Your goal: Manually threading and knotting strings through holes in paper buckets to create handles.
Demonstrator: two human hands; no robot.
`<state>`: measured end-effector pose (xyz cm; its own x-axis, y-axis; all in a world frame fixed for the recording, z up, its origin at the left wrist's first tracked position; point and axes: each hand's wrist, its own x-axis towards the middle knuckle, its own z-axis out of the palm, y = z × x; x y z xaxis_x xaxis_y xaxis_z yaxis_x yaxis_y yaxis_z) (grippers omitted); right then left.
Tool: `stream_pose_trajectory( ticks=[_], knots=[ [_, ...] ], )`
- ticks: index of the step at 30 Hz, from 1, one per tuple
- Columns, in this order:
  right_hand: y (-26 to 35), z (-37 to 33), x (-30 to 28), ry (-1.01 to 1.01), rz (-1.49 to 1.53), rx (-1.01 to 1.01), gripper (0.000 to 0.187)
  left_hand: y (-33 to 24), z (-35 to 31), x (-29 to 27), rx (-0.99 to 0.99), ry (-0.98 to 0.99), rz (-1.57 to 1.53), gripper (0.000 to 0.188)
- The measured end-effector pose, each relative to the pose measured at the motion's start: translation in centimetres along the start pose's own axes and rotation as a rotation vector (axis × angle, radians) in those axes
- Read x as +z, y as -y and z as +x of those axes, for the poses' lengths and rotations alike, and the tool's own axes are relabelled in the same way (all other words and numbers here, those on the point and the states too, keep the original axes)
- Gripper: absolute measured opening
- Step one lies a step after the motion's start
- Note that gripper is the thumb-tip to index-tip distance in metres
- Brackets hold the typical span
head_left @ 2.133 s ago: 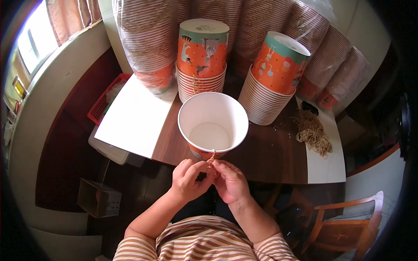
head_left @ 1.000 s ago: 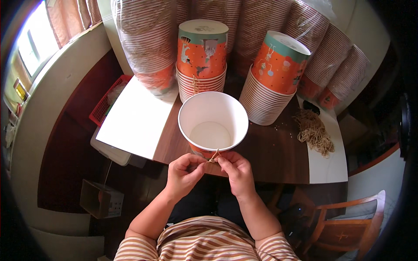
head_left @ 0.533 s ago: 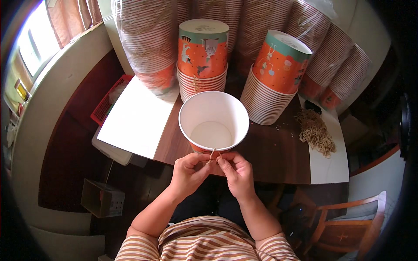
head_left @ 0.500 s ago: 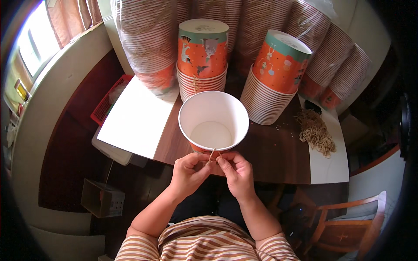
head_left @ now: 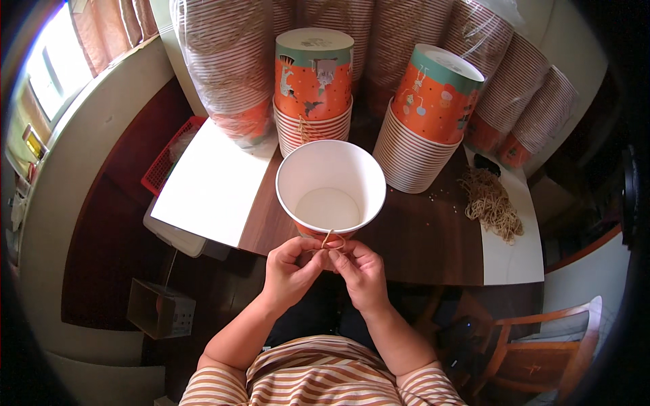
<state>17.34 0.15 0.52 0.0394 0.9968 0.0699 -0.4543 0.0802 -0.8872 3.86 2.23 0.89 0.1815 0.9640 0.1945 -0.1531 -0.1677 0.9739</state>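
A large paper bucket [head_left: 330, 172], white inside and orange outside, stands upright near the table's front edge. At its near rim a thin tan string [head_left: 330, 235] forms a small loop. My left hand [head_left: 292, 266] pinches the string between thumb and fingers. Beside it, my right hand [head_left: 359, 267] also pinches the string, the fingertips of both hands almost touching. The join between string and bucket is partly hidden by my fingers.
Behind the bucket stand two stacks of orange buckets, one at the left [head_left: 313, 84] and one at the right [head_left: 433, 101]. Plastic-wrapped stacks [head_left: 227, 61] line the back. A bundle of tan strings [head_left: 493, 203] lies at the table's right side. A wooden chair [head_left: 542, 348] is at lower right.
My fingertips have come closer together, and the right hand has shifted slightly left. The string now curls into a rounder loop above my fingers. The bucket has barely moved.
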Motion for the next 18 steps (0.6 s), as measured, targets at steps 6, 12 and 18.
stream_pose_trajectory(
  ticks=[6, 12, 18],
  knots=[
    [-0.2, 0.3, -0.3, -0.080, -0.094, -0.023, 0.011, 0.6, -0.2, -0.6, 0.021, 0.039, 0.048, 0.008],
    [-0.2, 0.4, 0.1, -0.082, 0.000, -0.005, 0.011, 0.8, -0.2, -0.7, 0.021, 0.043, 0.053, 0.008],
    [-0.1, 0.5, -0.1, -0.099, -0.133, -0.074, 0.013, -0.7, 0.0, -0.4, -0.080, 0.001, -0.114, 0.010]
  ],
)
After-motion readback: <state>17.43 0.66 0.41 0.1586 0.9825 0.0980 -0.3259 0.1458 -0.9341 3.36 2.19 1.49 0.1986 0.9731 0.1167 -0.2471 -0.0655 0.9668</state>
